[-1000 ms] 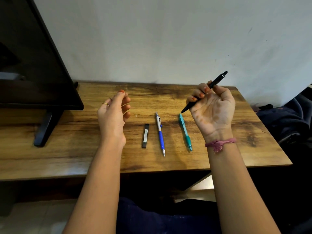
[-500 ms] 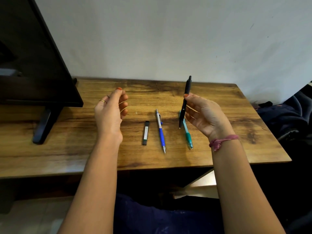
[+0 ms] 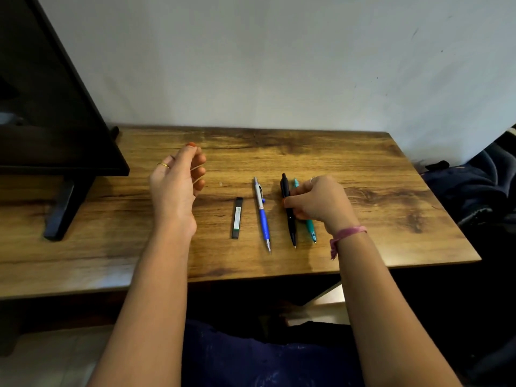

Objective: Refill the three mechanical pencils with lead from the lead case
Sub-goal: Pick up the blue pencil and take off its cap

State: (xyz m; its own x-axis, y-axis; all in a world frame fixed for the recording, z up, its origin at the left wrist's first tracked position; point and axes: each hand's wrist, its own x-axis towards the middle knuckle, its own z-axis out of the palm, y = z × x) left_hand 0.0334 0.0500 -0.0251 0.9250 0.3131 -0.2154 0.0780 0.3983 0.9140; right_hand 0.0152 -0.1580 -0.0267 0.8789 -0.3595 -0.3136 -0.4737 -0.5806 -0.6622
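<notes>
Our right hand (image 3: 318, 201) has lowered the slim black mechanical pencil (image 3: 290, 219) onto the wooden tabletop (image 3: 391, 219), fingers pinching it; our left hand (image 3: 174, 188) hovers half-curled, empty; refilling appears unstarted.

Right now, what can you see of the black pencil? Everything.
The black pencil is slim, all black and looks like plastic, with a clip near its far end. It lies flat on the table with its tip toward the person, between the blue pencil and the teal pencil. The right hand pinches its middle.
</notes>
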